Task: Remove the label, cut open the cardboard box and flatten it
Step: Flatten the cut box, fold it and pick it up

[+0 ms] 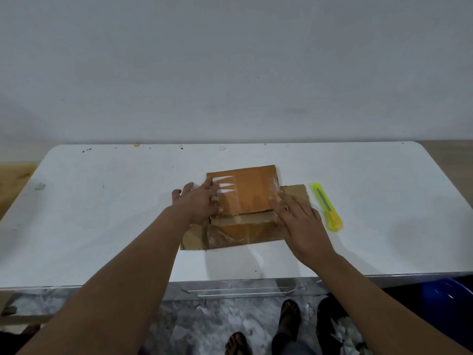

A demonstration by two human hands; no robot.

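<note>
A brown cardboard box (247, 193) lies flattened on the white table (102, 201), its flaps spread toward me and to the right, with clear tape and white label scraps on its top panel. My left hand (198, 203) presses on the box's left edge with straight fingers. My right hand (297, 216) presses flat on its right side, fingers spread. A yellow-green utility knife (327, 207) lies on the table just right of the box, apart from both hands.
The table's near edge runs below the box; a grey wall stands behind the table. Under the edge are feet in sandals (289, 319) on a marbled floor, and a blue container (445, 298) at the lower right.
</note>
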